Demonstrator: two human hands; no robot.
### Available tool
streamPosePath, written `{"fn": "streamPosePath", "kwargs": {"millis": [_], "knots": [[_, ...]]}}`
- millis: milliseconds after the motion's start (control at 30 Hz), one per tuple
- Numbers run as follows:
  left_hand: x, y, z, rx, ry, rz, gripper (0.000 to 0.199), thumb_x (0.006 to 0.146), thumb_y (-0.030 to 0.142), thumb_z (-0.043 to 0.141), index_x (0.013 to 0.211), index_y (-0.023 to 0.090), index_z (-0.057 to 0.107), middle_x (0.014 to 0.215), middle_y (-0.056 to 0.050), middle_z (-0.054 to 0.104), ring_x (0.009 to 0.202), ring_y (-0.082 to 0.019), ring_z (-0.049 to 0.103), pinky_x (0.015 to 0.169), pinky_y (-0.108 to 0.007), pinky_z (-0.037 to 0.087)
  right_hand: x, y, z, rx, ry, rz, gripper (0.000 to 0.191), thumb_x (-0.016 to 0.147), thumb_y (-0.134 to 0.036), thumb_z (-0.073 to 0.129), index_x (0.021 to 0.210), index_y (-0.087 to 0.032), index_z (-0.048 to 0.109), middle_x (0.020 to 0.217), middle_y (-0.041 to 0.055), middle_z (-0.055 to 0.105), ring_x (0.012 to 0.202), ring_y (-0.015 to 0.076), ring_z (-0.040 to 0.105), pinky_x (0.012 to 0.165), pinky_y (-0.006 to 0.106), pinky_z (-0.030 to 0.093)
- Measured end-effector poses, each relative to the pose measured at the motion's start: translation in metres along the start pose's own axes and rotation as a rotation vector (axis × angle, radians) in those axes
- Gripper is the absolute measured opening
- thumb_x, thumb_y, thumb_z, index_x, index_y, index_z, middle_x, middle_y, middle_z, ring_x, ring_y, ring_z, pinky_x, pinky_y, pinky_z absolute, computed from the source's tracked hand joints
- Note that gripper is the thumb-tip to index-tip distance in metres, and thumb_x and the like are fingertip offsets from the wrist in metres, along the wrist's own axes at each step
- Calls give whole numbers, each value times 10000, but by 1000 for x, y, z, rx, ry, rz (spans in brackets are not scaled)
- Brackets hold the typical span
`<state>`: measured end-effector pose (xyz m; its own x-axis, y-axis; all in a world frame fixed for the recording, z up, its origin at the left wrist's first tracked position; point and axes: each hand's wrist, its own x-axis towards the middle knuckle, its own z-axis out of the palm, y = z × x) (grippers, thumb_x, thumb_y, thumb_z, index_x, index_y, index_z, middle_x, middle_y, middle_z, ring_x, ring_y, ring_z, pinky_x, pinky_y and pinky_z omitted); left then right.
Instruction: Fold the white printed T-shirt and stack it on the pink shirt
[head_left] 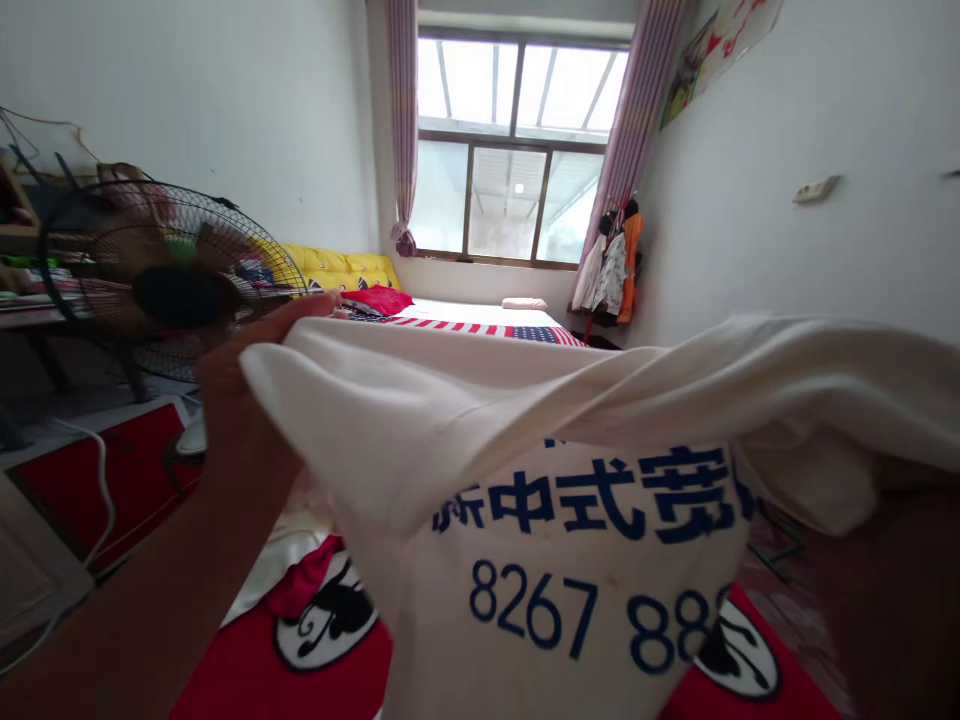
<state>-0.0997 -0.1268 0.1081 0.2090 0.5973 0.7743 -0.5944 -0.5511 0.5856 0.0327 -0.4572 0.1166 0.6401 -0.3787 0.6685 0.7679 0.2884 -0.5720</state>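
A white T-shirt (420, 440) with blue Chinese characters and digits is stretched across the view in front of me. Its upper edge is pulled sideways and folded over at the right. My left hand (251, 345) is closed on the upper left corner of the shirt, fingers wrapped round the cloth. At the right, my right forearm (892, 590) rises dark under the bunched cloth; the shirt covers my right hand, so its fingers are hidden. Below hangs the printed part, in front of a red cloth (300, 670) with black-and-white round patterns.
A standing fan (180, 290) with blurred blades is close to my left hand. Behind the shirt lies a bed (465, 312) with a red pillow (379, 300) and yellow cushions (345, 268). Clothes (615, 265) hang by the window. A white cable (103, 480) runs at the left.
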Motion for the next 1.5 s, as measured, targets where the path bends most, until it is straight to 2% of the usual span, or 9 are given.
{"fn": "streamPosePath", "kwargs": {"millis": [100, 300, 533, 767, 900, 1033, 1167, 1333, 1500], "knots": [[26, -70, 14, 232, -168, -45, 389, 714, 269, 619, 1070, 130, 693, 960, -35, 733, 871, -203, 663, 717, -279, 546, 9, 48, 9, 61, -2, 138, 196, 724, -286, 626, 899, -235, 697, 909, 17, 645, 840, 185, 629, 735, 383, 526], [68, -232, 58, 736, -464, -248, 279, 711, 223, 559, 906, 138, 739, 920, -78, 749, 921, -261, 667, 778, -304, 507, 31, 228, 20, -323, -238, 544, 279, 547, -278, 598, 812, -198, 625, 751, 20, 655, 743, 209, 628, 650, 329, 531], [34, -327, 93, 945, -665, -290, 515, 737, 225, 583, 1244, 134, 595, 1218, -138, 644, 1135, -274, 583, 960, -331, 431, -8, 331, -14, -798, -501, 636, 512, 453, -306, 743, 939, -183, 643, 920, 102, 686, 975, 350, 617, 891, 487, 459], [-21, -344, 81, 979, -958, -327, 951, 666, 501, 709, 1469, 194, 303, 1310, -171, 544, 1180, -342, 541, 932, -375, 439, -29, 331, -25, -1219, -788, 352, 739, 710, -550, 607, 1332, -167, 498, 1206, 170, 569, 1063, 322, 576, 918, 423, 441], [-21, -348, 88, 1005, -991, -314, 852, 689, 357, 705, 1452, 227, 349, 1198, -139, 612, 1094, -326, 597, 886, -369, 462, -12, 335, 4, -1309, -658, 280, 657, 834, -587, 450, 1320, -147, 504, 1284, 210, 506, 1161, 344, 517, 915, 426, 424], [-23, -348, 90, 1002, -953, -257, 497, 727, 242, 631, 1223, 220, 607, 1089, -107, 671, 1039, -301, 623, 853, -356, 479, -9, 345, 19, -1309, -817, 380, 794, 643, -471, 707, 1353, -191, 486, 1228, 177, 579, 1042, 354, 595, 802, 403, 462], [-20, -330, 80, 942, -893, -133, 379, 749, 158, 550, 1110, 220, 650, 1076, -72, 673, 1005, -259, 627, 890, -352, 470, -10, 343, 10, -1178, -885, 327, 363, 691, -385, 656, 997, -198, 709, 868, 74, 709, 864, 280, 651, 728, 331, 470], [22, -306, 83, 848, -794, 50, 333, 800, 177, 518, 1096, 219, 664, 1056, -35, 648, 971, -210, 610, 915, -315, 449, 24, 325, 6, -759, -632, 341, 393, 666, -454, 690, 939, -173, 708, 762, 31, 707, 667, 198, 640, 570, 263, 474], [59, -315, 125, 801, -694, 61, 356, 848, 224, 481, 1169, 181, 628, 1208, -36, 573, 1104, -188, 554, 969, -294, 419, 69, 335, 30, -737, -400, 324, 423, 600, -367, 720, 957, -140, 710, 794, 52, 696, 657, 203, 642, 577, 293, 507]]}}
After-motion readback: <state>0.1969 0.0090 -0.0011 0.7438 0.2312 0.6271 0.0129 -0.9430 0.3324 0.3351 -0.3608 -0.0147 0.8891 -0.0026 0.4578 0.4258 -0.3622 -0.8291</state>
